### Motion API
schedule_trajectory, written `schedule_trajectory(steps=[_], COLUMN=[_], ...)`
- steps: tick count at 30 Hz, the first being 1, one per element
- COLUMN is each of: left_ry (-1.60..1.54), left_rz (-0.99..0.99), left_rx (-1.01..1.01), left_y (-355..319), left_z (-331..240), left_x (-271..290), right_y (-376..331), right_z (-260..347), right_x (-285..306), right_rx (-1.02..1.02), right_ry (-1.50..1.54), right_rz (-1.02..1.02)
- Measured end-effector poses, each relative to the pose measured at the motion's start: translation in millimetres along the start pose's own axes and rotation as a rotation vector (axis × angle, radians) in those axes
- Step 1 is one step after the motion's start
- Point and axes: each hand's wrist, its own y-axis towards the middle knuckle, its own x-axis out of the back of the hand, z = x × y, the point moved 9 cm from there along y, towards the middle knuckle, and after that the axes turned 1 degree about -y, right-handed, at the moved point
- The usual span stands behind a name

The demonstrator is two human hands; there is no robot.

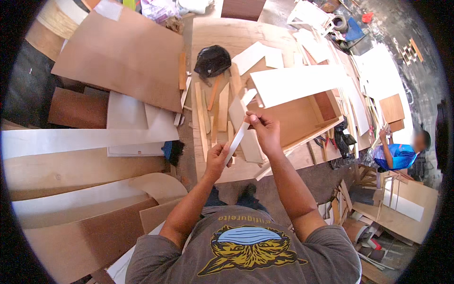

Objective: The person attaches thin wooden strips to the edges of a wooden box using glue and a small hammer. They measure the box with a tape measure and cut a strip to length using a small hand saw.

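In front of my body, a narrow white strip (pixel 238 140) slants between both hands. Its lower end sits in the closed fingers of my left hand (pixel 217 160). At its upper end, the thumb and fingers of my right hand (pixel 266 134) pinch it. Just beyond my hands lies an open wooden box frame (pixel 293 111) on the plywood worktable (pixel 274 29). A white panel (pixel 295 85) rests across the far part of the box. Several wooden slats (pixel 223 106) lie left of the box.
A black plastic bag (pixel 213 60) stands on the table's far left. Large brown boards (pixel 123 57) and stacked panels (pixel 85 165) fill my left side. Pliers-like tools (pixel 325 142) lie right of the box. A person in a blue shirt (pixel 397 155) works at the far right.
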Motion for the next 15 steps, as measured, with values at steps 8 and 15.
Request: schedule_trajectory(steps=[8, 15], left_ry=[0.222, 0.359], left_rz=[0.073, 0.221], left_rx=[-0.125, -0.383], left_y=[-13, -1], left_z=[25, 71], left_x=[-153, -296], right_y=[-58, -95], right_z=[43, 78], right_x=[133, 281], right_rx=[0.052, 0.145], right_ry=[-0.069, -0.103], right_rz=[0.051, -0.138])
